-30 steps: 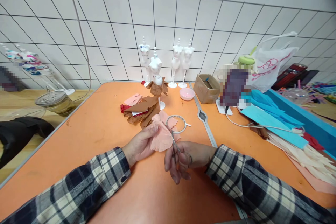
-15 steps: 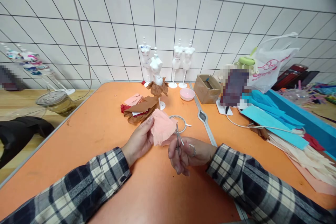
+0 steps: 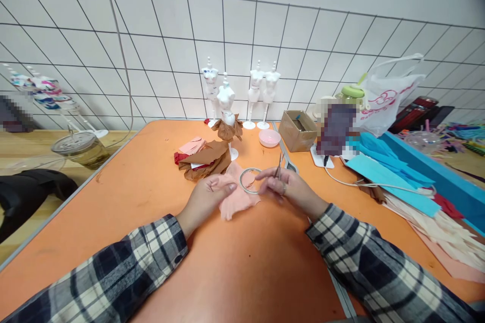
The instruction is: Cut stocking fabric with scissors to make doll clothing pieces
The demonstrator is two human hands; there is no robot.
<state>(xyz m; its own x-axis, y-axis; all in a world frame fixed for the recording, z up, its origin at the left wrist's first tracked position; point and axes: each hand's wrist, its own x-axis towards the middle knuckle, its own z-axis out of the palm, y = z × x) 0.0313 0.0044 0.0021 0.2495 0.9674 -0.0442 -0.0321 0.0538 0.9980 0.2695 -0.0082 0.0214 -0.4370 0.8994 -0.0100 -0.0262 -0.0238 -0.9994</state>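
Pink crepe paper (image 3: 237, 202) lies low over the orange table, its left part pinched in my left hand (image 3: 206, 197). Against the paper's upper right side is a thin silvery ring (image 3: 241, 181), partly over the pink. My right hand (image 3: 282, 186) is at the ring's right edge, slightly blurred, with small scissors (image 3: 280, 164) held in it, blades pointing up. Behind my left hand rests a pile of brown paper (image 3: 208, 157) with pink and red pieces.
Behind the pile stands a white mannequin (image 3: 226, 98) in a brown ruffle, with more mannequins behind. A pink bowl (image 3: 270, 138), cardboard box (image 3: 298, 131) and propped phone (image 3: 336, 128) stand further right. Blue paper (image 3: 396, 181) and a cable lie at right.
The pink paper has been lowered and spread flatter. My right hand has moved up and right with the scissors, away from the paper's edge to the ring, which has shifted slightly left.
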